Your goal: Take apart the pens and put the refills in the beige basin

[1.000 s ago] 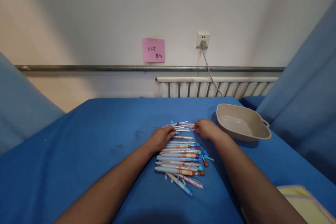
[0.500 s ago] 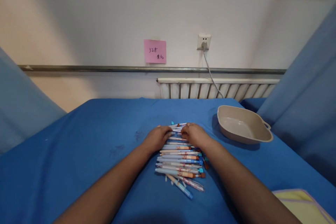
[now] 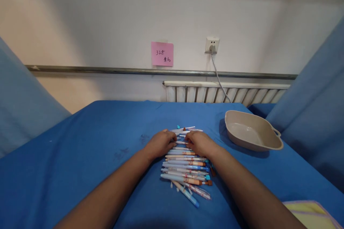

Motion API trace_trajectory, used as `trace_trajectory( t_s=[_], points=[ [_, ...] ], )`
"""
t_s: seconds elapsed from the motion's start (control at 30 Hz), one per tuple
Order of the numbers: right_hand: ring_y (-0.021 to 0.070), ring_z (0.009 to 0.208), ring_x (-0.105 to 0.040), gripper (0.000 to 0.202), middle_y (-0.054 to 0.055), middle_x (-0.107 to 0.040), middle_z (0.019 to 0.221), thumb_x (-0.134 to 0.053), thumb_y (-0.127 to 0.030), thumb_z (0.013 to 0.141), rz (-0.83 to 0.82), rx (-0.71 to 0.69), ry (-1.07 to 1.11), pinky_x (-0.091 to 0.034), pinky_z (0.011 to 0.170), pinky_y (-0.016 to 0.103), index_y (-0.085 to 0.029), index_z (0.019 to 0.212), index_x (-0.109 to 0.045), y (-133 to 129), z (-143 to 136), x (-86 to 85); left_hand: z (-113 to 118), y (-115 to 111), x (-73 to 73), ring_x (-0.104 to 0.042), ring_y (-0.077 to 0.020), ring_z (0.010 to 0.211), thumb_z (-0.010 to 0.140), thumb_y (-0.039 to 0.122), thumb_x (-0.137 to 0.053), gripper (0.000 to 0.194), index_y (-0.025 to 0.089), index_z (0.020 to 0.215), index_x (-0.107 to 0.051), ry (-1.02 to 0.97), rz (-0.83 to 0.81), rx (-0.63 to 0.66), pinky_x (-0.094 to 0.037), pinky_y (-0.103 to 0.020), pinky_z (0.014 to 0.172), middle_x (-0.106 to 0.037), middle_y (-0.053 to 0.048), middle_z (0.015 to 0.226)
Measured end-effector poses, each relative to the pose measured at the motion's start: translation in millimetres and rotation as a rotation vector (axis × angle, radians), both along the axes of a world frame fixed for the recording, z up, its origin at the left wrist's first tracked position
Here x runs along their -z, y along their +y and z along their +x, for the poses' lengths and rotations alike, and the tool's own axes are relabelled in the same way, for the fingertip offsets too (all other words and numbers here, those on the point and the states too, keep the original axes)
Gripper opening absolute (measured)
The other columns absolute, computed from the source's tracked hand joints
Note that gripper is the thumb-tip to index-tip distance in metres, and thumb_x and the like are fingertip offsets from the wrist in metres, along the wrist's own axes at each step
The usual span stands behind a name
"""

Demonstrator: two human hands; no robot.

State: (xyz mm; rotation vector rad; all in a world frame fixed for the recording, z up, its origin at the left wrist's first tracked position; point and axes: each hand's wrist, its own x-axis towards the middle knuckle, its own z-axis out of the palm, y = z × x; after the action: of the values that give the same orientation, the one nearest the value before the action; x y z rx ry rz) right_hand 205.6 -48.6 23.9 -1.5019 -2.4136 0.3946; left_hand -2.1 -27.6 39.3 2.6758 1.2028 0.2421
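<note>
Many pens [image 3: 185, 167] lie side by side in a column on the blue cloth [image 3: 80, 150], mostly pointing left to right. My left hand [image 3: 162, 143] is at the left ends of the upper pens, its curled fingers touching them. From the right, my right hand [image 3: 200, 144] rests on the same upper pens with bent fingers. Both hands seem to hold a pen between them, though the fingertips partly hide it. A light blue pen [image 3: 186, 194] lies slantwise at the near end, beside a clear-wrapped one [image 3: 200, 191].
An oval beige basin [image 3: 251, 130] stands at the right on the cloth. A yellow cloth [image 3: 309, 213] lies at the lower right. Behind are a radiator [image 3: 201, 93], a plugged-in cable [image 3: 219, 78] and a pink note [image 3: 162, 54]. Blue curtains hang at both sides.
Both hands have moved slightly nearer along the column, and the far pens now show more above them. The whole view has shifted a little.
</note>
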Motion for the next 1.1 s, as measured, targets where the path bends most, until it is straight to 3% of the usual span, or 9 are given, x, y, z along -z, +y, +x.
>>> trace_trajectory(
  t_s=[0.23,0.57,0.77,0.93,1.1],
  points=[
    [0.0199,0.095,-0.057,0.018,0.008,-0.066,0.099,-0.051,-0.022,0.084,-0.006,-0.045,0.049,-0.038,0.082,0.027,-0.019,0.093,-0.066,0.0,-0.8,4.1,2.3,-2.8,-1.1,-0.056,-0.0209,0.085,0.076,0.021,-0.056,0.010,0.020,0.085,-0.059,-0.007,-0.016,-0.033,-0.039,-0.027,0.072,-0.064,-0.004,0.086],
    [0.0151,0.073,-0.057,0.015,0.002,-0.067,0.081,-0.053,-0.024,0.084,-0.107,-0.065,0.330,-0.040,0.067,0.024,-0.018,0.089,-0.066,9.6,1.8,23.8,3.4,-5.9,3.5,-0.059,-0.0179,0.083,0.090,0.028,-0.036,0.023,0.020,0.100,-0.055,-0.177,-0.104,-0.049,-0.042,-0.026,0.074,-0.065,-0.004,0.091],
    [0.0115,0.062,-0.051,0.012,-0.001,-0.061,0.070,-0.053,-0.022,0.083,-0.106,-0.047,0.425,-0.038,0.057,0.021,-0.016,0.085,-0.062,10.3,-0.3,26.1,2.8,-5.6,-0.1,-0.058,-0.0168,0.085,0.083,0.032,-0.050,0.019,0.020,0.096,-0.057,-0.282,-0.084,0.018,-0.041,-0.024,0.074,-0.064,-0.002,0.093],
    [0.0129,0.071,-0.054,0.007,0.001,-0.063,0.078,-0.056,-0.021,0.081,-0.052,-0.032,0.427,-0.039,0.065,0.022,-0.017,0.083,-0.061,12.0,5.5,25.2,-1.7,-2.3,-2.8,-0.060,-0.0156,0.069,0.092,0.035,-0.031,0.031,0.020,0.090,-0.058,-0.184,-0.162,-0.122,-0.039,-0.023,0.064,-0.066,0.000,0.071],
    [0.0126,0.071,-0.055,0.008,0.001,-0.064,0.079,-0.056,-0.023,0.081,-0.054,-0.017,0.355,-0.039,0.063,0.021,-0.018,0.085,-0.061,16.7,20.0,25.3,-11.6,6.2,-8.4,-0.061,-0.0163,0.073,0.089,0.034,-0.039,0.026,0.020,0.094,-0.061,-0.138,-0.163,-0.171,-0.039,-0.023,0.066,-0.068,-0.001,0.074]
  ],
)
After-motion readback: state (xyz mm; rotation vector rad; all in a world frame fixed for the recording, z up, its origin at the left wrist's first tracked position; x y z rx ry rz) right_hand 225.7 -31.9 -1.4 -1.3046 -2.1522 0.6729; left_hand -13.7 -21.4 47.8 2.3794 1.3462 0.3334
